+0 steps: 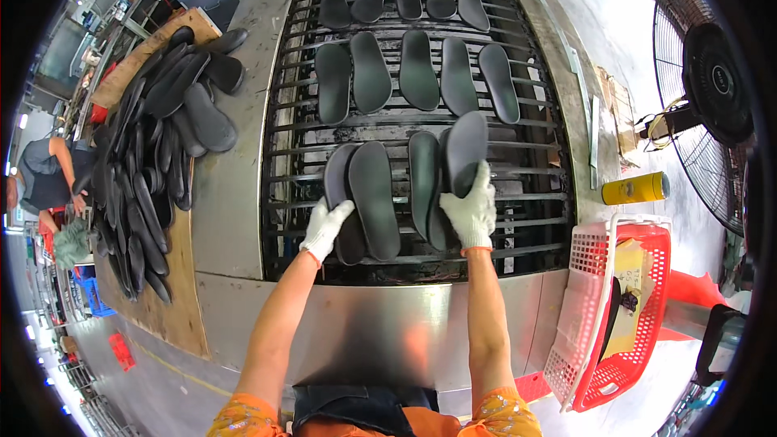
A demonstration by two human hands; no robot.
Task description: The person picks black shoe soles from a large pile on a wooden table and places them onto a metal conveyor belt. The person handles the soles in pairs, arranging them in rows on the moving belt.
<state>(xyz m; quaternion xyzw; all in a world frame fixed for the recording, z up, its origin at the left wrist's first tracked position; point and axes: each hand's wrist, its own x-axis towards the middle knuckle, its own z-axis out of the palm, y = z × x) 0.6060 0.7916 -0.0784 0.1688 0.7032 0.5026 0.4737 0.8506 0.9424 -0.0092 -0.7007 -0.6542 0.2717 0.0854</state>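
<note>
At frame left we see heaped insoles. At centre, our gloved left hand touches a dark insole, its grip unclear; just right, our right hand holds a tilted insole by its lower end. They look light, bendy, best pinched by the edges.
</note>
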